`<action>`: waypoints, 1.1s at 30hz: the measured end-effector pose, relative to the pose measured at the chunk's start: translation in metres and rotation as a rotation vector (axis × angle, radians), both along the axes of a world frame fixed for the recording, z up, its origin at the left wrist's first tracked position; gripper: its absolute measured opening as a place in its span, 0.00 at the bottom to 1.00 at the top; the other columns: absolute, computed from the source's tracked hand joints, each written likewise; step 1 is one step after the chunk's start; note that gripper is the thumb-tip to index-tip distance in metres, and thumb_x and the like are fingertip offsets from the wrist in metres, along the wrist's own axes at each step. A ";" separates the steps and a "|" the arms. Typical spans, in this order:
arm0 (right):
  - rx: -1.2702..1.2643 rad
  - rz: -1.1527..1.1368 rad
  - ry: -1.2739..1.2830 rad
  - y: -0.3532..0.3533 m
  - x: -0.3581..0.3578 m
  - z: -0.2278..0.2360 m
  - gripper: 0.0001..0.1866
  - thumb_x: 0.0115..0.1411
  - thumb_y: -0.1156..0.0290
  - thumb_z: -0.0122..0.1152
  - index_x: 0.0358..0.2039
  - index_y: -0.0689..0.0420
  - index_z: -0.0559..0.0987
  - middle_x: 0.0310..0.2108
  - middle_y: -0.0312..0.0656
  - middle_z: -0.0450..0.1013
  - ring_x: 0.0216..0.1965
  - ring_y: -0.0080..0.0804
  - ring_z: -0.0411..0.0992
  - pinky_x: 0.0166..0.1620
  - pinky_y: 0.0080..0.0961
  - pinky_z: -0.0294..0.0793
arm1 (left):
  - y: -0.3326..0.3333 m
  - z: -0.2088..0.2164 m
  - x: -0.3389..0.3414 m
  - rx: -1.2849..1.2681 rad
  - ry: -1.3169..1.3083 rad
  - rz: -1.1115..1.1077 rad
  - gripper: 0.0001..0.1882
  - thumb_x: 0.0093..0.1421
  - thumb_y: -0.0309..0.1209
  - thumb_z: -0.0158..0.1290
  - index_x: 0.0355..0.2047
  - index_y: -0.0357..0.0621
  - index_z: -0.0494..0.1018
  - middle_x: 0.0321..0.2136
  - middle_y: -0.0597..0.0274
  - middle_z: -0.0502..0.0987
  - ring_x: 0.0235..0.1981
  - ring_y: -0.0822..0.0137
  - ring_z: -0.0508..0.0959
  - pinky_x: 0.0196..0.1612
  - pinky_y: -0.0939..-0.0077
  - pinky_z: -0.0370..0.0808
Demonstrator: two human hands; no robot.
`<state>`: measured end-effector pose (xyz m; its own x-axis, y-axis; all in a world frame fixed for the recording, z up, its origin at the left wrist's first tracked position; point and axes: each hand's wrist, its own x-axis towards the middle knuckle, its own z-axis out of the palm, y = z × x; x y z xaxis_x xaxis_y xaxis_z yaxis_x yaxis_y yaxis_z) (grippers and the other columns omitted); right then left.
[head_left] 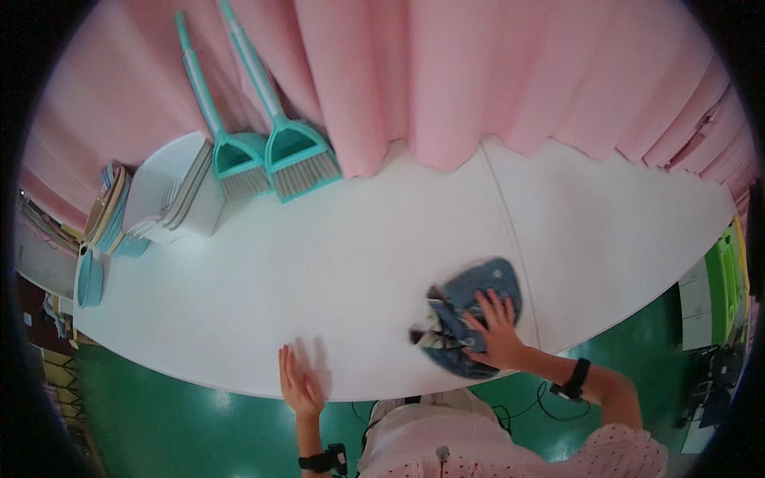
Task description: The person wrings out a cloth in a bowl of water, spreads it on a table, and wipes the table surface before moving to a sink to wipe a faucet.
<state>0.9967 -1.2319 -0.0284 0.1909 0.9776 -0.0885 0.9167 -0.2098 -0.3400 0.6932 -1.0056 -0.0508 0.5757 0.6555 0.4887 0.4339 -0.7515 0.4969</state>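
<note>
White smooth-topped table (263,303): far left, 2 teal plastic broom-&-dustpan sets (306,171) w/ grey bristles, in front of pink pleated fabric curtain (446,80). Further left, stacked white plastic bins (201,217), lt.-blue oval container (92,280) nearer. Shiny green floor (191,410) below.

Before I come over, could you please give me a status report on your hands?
Left hand empty, at near edge of table. Right hand palm-down on crumpled denim. Brooms at far side, away from both hands.
</note>
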 end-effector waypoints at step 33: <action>-0.161 -0.209 -0.057 0.255 0.185 -0.022 0.33 0.56 0.62 0.55 0.61 0.38 0.55 0.65 0.37 0.41 0.66 0.41 0.39 0.60 0.58 0.46 | 0.007 0.008 0.001 -0.098 0.116 0.053 0.25 0.60 0.39 0.35 0.51 0.34 0.63 0.52 0.42 0.66 0.55 0.38 0.61 0.57 0.48 0.57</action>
<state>1.1818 -0.9772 -0.0501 0.3959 0.8908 -0.2231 0.8647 -0.4434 -0.2359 0.6940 -0.9987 -0.0425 0.5877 0.7279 0.3533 0.5308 -0.6764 0.5106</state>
